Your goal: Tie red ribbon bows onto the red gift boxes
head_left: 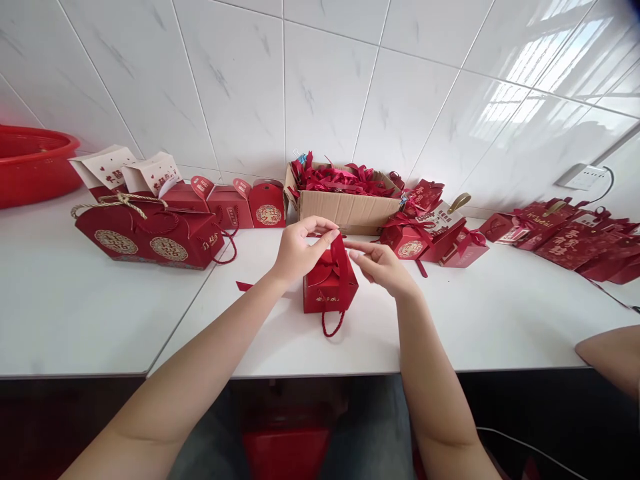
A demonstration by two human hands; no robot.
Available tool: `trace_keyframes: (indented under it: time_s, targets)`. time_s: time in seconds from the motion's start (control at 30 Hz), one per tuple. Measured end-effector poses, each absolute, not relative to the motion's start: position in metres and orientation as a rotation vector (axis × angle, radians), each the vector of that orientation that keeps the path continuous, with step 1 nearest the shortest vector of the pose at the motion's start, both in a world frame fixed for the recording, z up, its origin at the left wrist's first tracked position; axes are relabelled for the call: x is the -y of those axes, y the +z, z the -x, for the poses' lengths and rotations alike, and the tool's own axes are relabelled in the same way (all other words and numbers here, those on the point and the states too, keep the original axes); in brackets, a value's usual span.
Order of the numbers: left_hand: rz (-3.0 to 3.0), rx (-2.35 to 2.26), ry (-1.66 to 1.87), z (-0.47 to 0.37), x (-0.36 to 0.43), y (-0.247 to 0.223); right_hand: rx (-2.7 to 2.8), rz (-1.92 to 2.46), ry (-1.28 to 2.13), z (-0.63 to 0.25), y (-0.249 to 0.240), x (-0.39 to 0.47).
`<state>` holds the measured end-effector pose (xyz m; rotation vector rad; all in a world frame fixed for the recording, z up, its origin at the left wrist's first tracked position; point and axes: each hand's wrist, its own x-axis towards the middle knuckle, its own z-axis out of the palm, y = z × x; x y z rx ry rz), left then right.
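Observation:
A small red gift box (320,293) with gold lettering stands upright on the white table in front of me. A twisted red cord handle (333,328) hangs down its near side. A red ribbon (341,270) runs over the top and down the front, and one ribbon tail lies on the table to the left. My left hand (303,250) is closed, pinching the ribbon above the box between thumb and fingers. On the other side, my right hand (381,268) has its index finger stretched toward the ribbon, its thumb slightly apart, holding nothing visible.
A cardboard box (347,208) full of red ribbons stands against the tiled wall. Larger red gift boxes (145,237) are on the left, near a red basin (37,167). Finished-looking boxes (407,243) sit at right. Another person's arm (613,357) rests at the right edge.

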<state>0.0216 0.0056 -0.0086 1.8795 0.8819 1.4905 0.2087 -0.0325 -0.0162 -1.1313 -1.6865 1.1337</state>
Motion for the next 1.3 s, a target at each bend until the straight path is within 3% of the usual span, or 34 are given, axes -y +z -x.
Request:
trace_keyframes:
  time_s: [0.13,0.43,0.7,1.0,1.3]
  targets:
    - [-1.891,-0.888,1.463,-0.022,-0.006,-0.009,1.524,1.015,0.936,-0.195,-0.028,0.022]
    - [-1.909,-0.93,1.459,-0.017,-0.006,-0.007,1.392,0.964,1.075,-0.185,-0.034,0.02]
    - [-2.26,-1.063,0.804,0.015,-0.013,-0.008,1.401,1.01,1.15,-0.191,-0.032,0.021]
    - [-2.3,-1.141,0.697,0.013,-0.009,-0.007,1.567,1.137,1.249,-0.198,-0.021,0.026]
    - [-2.645,-0.852,0.701,0.012,-0.001,0.012,1.542,1.209,1.189,-0.191,-0.015,0.028]
